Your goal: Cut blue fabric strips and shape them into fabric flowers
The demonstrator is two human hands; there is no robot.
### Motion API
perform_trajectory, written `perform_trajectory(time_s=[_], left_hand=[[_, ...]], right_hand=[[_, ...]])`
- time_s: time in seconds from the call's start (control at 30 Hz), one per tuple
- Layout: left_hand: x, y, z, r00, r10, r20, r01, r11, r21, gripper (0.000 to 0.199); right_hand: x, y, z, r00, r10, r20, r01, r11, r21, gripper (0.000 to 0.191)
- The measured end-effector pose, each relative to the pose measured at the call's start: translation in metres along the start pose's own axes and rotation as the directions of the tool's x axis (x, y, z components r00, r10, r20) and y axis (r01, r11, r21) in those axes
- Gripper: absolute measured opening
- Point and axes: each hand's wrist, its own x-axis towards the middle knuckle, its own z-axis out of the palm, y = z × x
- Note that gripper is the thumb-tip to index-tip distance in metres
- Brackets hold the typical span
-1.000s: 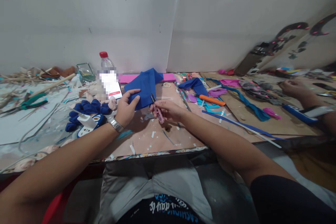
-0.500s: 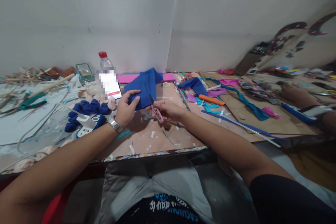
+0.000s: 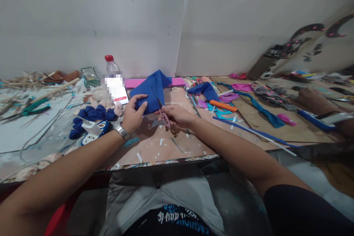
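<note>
My left hand [image 3: 134, 113] grips the near left edge of a piece of blue cloth [image 3: 152, 90], its thumb and forefinger showing on top. The cloth is creased and rises to a folded peak at the back. In my right hand [image 3: 178, 115] are small scissors with pink handles [image 3: 165, 117], the fingers closed around them. Their dark blades point up and away, over the right part of the cloth. Whether the blades have cloth between them I cannot tell.
Left stand a phone [image 3: 117, 90], a bottle [image 3: 112, 65], a power strip [image 3: 96, 134] and bunched blue fabric [image 3: 95, 112]. Green-handled pliers [image 3: 31, 108] lie further left. Right are an orange cutter [image 3: 221, 105] and fabric strips [image 3: 262, 105]. Another person's hand [image 3: 315, 100] is at far right.
The pink scissor handles look closer together. My left hand and the cloth stay nearly in place.
</note>
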Motion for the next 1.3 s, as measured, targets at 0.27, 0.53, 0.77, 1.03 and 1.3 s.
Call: perform_trajectory(time_s=[0.27, 0.53, 0.77, 1.03, 1.3], left_hand=[[0.0, -0.007, 0.001, 0.999, -0.045, -0.018, 0.044, 0.998, -0.045, 0.034], [0.001, -0.006, 0.002, 0.998, -0.059, 0.019, 0.06, 0.996, -0.062, 0.034], [0.0, -0.006, 0.002, 0.997, -0.053, 0.053, 0.055, 0.998, -0.039, 0.028], [0.0, -0.007, 0.002, 0.997, -0.058, 0.052, 0.059, 0.998, -0.034, 0.025], [0.001, -0.014, 0.003, 0.998, -0.039, 0.043, 0.041, 0.998, -0.048, 0.023]], right_hand=[[0.004, 0.006, -0.002, 0.994, -0.066, -0.087, 0.06, 0.995, -0.075, 0.043], [0.001, 0.005, 0.001, 0.995, -0.071, -0.068, 0.059, 0.985, -0.159, 0.059], [0.004, 0.007, 0.001, 0.989, -0.1, -0.113, 0.078, 0.979, -0.187, 0.059], [0.004, 0.007, 0.001, 0.979, -0.127, -0.161, 0.098, 0.979, -0.177, 0.053], [0.005, 0.007, 0.002, 0.974, -0.147, -0.171, 0.118, 0.979, -0.167, 0.05]])
